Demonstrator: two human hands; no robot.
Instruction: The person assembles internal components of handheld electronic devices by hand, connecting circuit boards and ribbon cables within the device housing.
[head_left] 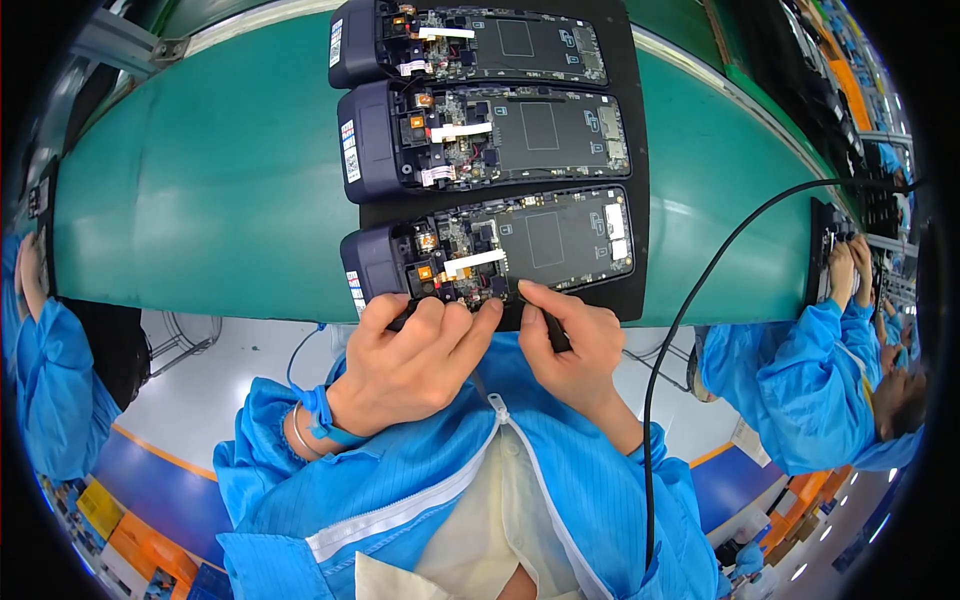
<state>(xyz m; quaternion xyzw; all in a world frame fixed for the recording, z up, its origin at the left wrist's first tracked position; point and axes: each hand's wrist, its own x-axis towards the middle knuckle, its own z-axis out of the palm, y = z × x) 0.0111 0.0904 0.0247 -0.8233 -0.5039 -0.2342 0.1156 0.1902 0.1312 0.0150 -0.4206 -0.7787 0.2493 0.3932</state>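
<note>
Nearest me lies an opened handheld electronic device (560, 240), its circuit board, white ribbon strip and camera-like parts exposed, with a dark purple housing at its left end. My left hand (415, 350) is curled over the device's near edge, fingertips by the lower part of the circuit board. My right hand (580, 350) is closed round a short black tool (558, 328); its index fingertip is at the device's near edge. The tool's tip is hidden. A blue wrist strap (320, 408) circles my left wrist.
Two similar opened devices, a middle one (550, 135) and a far one (530, 45), lie on the black mat (640, 150) across the green work surface (200, 200). A black cable (690, 300) arcs at right. Co-workers in blue sleeves (780, 380) (65, 370) sit at both sides.
</note>
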